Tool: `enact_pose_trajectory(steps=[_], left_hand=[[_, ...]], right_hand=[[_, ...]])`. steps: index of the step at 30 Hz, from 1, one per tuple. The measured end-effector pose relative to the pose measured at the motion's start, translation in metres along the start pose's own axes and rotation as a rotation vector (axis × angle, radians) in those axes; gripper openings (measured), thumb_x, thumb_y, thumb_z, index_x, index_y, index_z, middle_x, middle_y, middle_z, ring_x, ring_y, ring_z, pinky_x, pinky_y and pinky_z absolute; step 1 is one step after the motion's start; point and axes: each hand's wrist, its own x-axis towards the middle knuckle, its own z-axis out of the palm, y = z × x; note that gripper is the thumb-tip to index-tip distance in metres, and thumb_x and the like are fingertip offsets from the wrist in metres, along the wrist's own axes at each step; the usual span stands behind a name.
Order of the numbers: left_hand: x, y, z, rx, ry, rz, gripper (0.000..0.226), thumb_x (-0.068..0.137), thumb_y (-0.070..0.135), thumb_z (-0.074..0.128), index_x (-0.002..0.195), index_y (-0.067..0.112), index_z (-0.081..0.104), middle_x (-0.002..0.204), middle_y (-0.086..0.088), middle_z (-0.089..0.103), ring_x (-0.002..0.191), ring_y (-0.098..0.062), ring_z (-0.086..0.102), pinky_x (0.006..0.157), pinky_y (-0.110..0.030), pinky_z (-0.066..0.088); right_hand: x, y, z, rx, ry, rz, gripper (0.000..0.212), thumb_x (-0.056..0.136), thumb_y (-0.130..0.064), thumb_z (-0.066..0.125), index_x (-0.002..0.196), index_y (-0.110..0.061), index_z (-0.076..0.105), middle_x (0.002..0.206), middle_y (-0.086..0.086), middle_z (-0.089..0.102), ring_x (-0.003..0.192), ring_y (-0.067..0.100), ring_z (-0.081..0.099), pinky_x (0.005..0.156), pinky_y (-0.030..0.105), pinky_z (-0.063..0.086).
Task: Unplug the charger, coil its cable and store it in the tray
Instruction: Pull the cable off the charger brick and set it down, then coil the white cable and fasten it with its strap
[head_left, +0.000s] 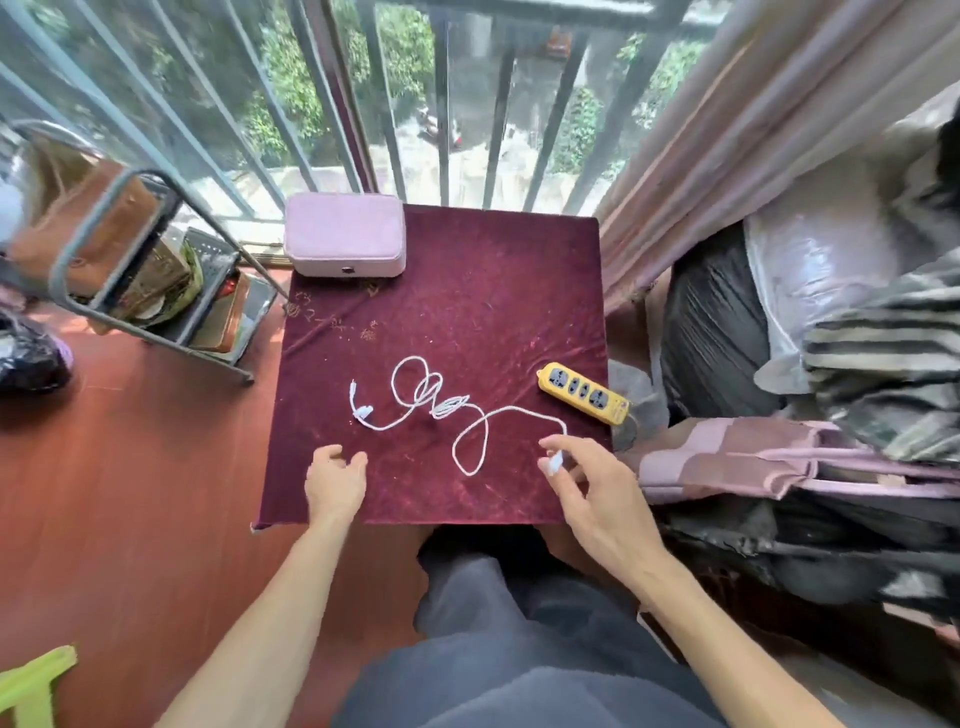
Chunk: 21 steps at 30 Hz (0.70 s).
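cable (441, 405) mid-table (519, 291); power strip (583, 392) right; case (344, 240) behind-left.

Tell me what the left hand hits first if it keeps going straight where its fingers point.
Probably the near curve of the white cable, just ahead of the left hand on the red cloth; depth is uncertain.

White charger plug (555, 461) is out of the yellow power strip (583, 391), pinched in the right hand (587, 488) above the table's near right part. Its white cable (470, 431) lies uncoiled in loose loops across the red cloth, far end (353, 388) toward the left. Pink closed case (345, 240) sits at the far left corner.
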Motion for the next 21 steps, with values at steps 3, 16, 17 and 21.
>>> enact_pose_trajectory(steps=[3, 16, 17, 21], left_hand=[[-0.060, 0.055, -0.005, -0.279, -0.308, 0.033, 0.036, 0.103, 0.025, 0.050, 0.122, -0.002, 0.065, 0.101, -0.014, 0.072, 0.081, -0.019, 0.068, 0.075, -0.031, 0.052], [-0.229, 0.165, 0.009, -0.807, -1.130, 0.092, 0.065, 0.099, 0.047, 0.043, 0.134, -0.007, 0.056, 0.106, -0.024, 0.070, 0.089, -0.031, 0.071, 0.084, -0.035, 0.057], [-0.232, 0.168, 0.006, -0.807, -1.148, 0.121, 0.062, 0.099, 0.045, 0.045, 0.133, -0.005, 0.057, 0.105, -0.023, 0.070, 0.089, -0.030, 0.072, 0.083, -0.034, 0.057], [-0.244, 0.179, -0.009, -0.739, -1.198, 0.264, 0.048, 0.097, 0.036, 0.051, 0.131, 0.006, 0.063, 0.101, -0.016, 0.074, 0.094, -0.027, 0.072, 0.084, -0.030, 0.057]], right_hand=[[-0.014, -0.014, -0.021, 0.117, 0.000, -0.042, 0.029, 0.101, -0.016, 0.065, 0.124, -0.032, 0.069, 0.115, -0.020, 0.068, 0.090, 0.005, 0.065, 0.079, 0.013, 0.047], [-0.067, -0.043, -0.061, 0.289, 0.045, -0.414, 0.024, 0.103, -0.011, 0.062, 0.110, -0.031, 0.072, 0.100, -0.012, 0.071, 0.083, 0.017, 0.065, 0.074, 0.032, 0.054], [-0.069, -0.043, -0.063, 0.288, 0.059, -0.416, 0.023, 0.103, -0.011, 0.063, 0.106, -0.032, 0.070, 0.095, -0.012, 0.070, 0.075, 0.016, 0.062, 0.069, 0.032, 0.052], [-0.079, -0.045, -0.068, 0.224, 0.065, -0.437, 0.024, 0.099, -0.009, 0.066, 0.092, -0.032, 0.063, 0.092, -0.025, 0.069, 0.077, 0.009, 0.063, 0.074, 0.028, 0.051]])
